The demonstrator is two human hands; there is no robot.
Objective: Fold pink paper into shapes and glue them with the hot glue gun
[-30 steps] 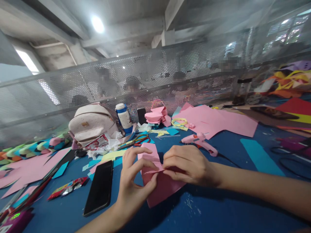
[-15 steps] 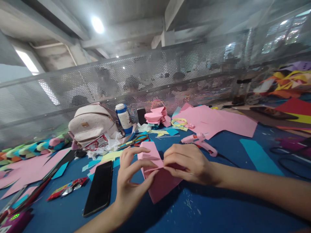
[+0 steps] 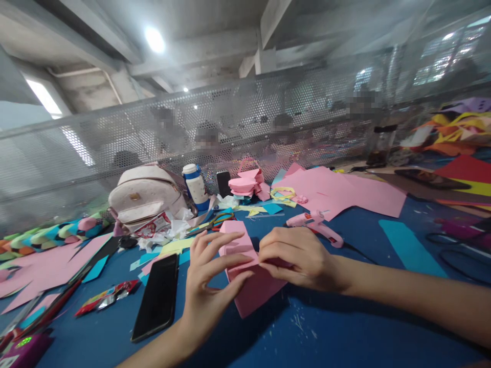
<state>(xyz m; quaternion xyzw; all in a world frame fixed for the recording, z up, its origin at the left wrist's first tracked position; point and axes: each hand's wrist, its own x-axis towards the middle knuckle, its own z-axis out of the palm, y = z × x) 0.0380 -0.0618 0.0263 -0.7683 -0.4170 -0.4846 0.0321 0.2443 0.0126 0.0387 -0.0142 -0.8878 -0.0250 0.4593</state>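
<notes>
A folded piece of pink paper point(image 3: 255, 291) stands on the blue table between my hands, its upper part creased into a flap. My left hand point(image 3: 209, 286) curls around its left side, with the thumb and fingers closed on the paper near the fold. My right hand point(image 3: 297, 258) pinches the same fold from the right, fingertips pressed together. Just behind my right hand lies a pink hot glue gun point(image 3: 316, 225) with a dark cord. A black phone point(image 3: 156, 296) rests flat to the left of my left hand.
Behind the hands are scissors point(image 3: 217, 222), a white backpack point(image 3: 148, 191), a blue-and-white bottle point(image 3: 195, 189) and a large pink sheet point(image 3: 337, 189). A blue paper strip point(image 3: 410, 248) lies at right, a red snack wrapper point(image 3: 107, 297) at left. A perforated metal screen point(image 3: 238, 117) spans the back.
The folded pink paper has tilted and shifted up slightly. My left thumb and fingers have moved a little up and right; my right hand stays at the fold.
</notes>
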